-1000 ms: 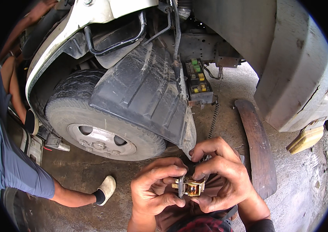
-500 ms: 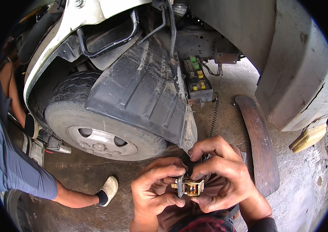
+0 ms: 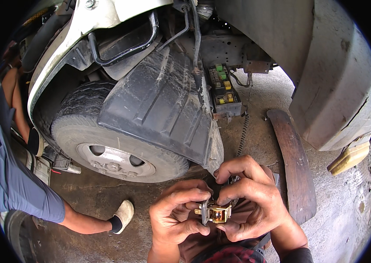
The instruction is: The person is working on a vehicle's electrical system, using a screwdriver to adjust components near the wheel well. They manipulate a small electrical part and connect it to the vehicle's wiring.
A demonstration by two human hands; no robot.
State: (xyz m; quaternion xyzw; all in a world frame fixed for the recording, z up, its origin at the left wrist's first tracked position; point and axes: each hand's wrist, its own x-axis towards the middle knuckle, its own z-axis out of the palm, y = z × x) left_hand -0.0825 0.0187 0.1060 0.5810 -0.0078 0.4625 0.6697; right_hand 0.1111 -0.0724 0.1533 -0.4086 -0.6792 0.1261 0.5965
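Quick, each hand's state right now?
Left hand: closed, holding the small copper-and-metal component by its dark plate.
Right hand: curled around the component's other end; whether it grips cannot be told.

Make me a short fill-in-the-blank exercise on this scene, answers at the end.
1. The left hand and right hand have a small metal part ____ them.
2. Green pieces and ____ ones sit in the dark box.
3. The wheel stands to the picture's ____ of the brown board.

Missing words: between; yellow; left.
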